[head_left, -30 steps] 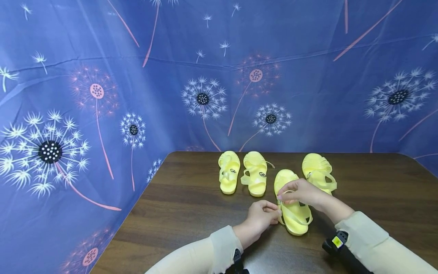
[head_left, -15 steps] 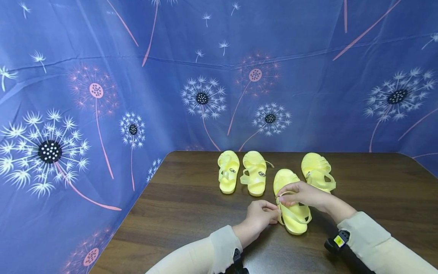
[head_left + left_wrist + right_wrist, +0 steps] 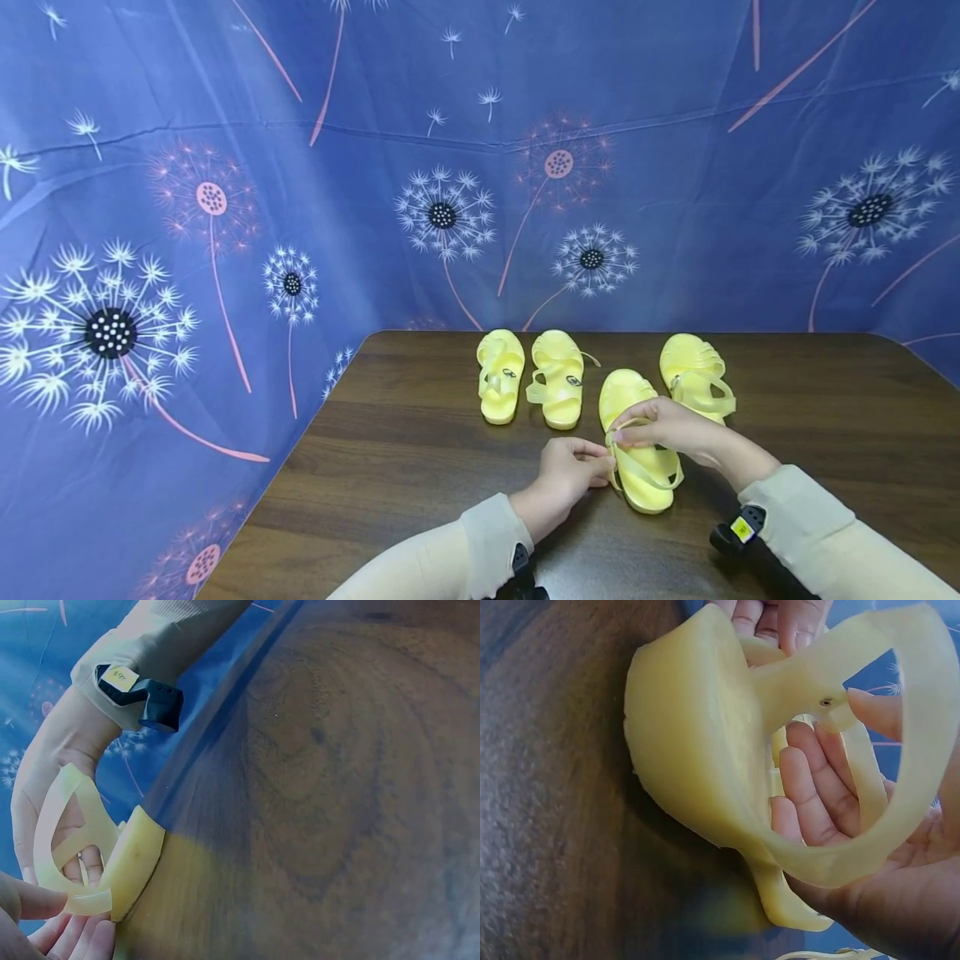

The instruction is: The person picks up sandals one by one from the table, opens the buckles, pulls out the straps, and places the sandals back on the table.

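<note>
Almost nothing moves since the earlier frame; both hands remain at the same yellow sandal, which stands on the brown table, in front of the person. Left hand pinches the sandal's strap at its left side, between thumb and fingers. Right hand reaches over the sandal and also pinches a strap part, its thumb near a small hole. Another sandal lies just behind this hand.
</note>
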`<state>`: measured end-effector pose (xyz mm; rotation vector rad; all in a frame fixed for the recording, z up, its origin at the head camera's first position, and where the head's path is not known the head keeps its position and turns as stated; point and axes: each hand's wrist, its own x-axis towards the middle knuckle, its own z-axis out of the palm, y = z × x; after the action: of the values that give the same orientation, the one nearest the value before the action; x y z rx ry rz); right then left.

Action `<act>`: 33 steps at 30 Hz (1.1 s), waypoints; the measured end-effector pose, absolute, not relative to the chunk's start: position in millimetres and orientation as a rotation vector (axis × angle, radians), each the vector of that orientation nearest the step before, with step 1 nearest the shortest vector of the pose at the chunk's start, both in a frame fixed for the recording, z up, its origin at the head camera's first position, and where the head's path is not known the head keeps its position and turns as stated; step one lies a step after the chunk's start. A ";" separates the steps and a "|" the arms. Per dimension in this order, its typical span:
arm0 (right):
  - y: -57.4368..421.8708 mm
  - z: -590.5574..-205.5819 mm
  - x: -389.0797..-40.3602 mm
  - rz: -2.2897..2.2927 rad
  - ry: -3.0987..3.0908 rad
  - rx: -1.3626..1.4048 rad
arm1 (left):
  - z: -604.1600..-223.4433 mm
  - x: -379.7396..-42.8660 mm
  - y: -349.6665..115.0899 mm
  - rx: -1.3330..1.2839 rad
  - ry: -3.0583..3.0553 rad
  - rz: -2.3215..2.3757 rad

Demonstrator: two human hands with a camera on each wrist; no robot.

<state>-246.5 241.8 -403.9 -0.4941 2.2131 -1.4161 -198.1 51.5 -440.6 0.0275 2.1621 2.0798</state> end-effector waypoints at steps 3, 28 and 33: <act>240.8 -404.8 -246.1 -1.426 2.212 -0.492 | -441.1 -197.9 52.6 0.022 2.165 2.100; 241.9 -405.0 -243.2 -1.435 2.213 -0.458 | -436.5 -194.0 56.9 -0.078 2.093 2.198; 240.8 -404.8 -242.4 -1.426 2.213 -0.453 | -440.4 -190.0 55.4 -0.068 2.006 2.226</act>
<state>-242.4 240.8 -404.8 -0.4529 2.2129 -1.4261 -190.0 55.4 -440.4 -0.0678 2.0059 2.2259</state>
